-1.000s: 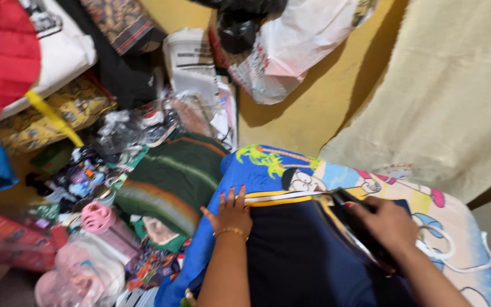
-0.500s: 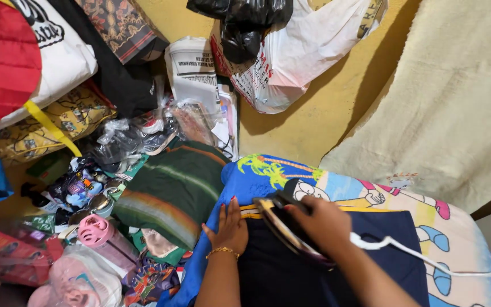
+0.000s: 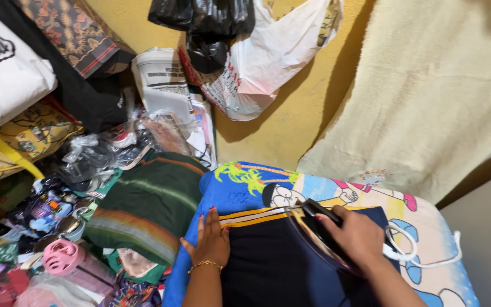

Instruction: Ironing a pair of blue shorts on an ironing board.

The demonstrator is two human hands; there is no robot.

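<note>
The garment (image 3: 279,261) lies on the cartoon sheet (image 3: 240,187), iron (image 3: 319,236) upon it. A striped cloth (image 3: 149,204) lies left; plastic bags (image 3: 245,57) hang behind.

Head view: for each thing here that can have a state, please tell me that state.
Left hand: open, flat on the garment.
Right hand: closed on the iron.
Iron: soleplate down on the garment.
Dark blue garment: spread on the cartoon cloth.
White cord: looped, slack.
White plastic bag: hanging, bulging.
</note>
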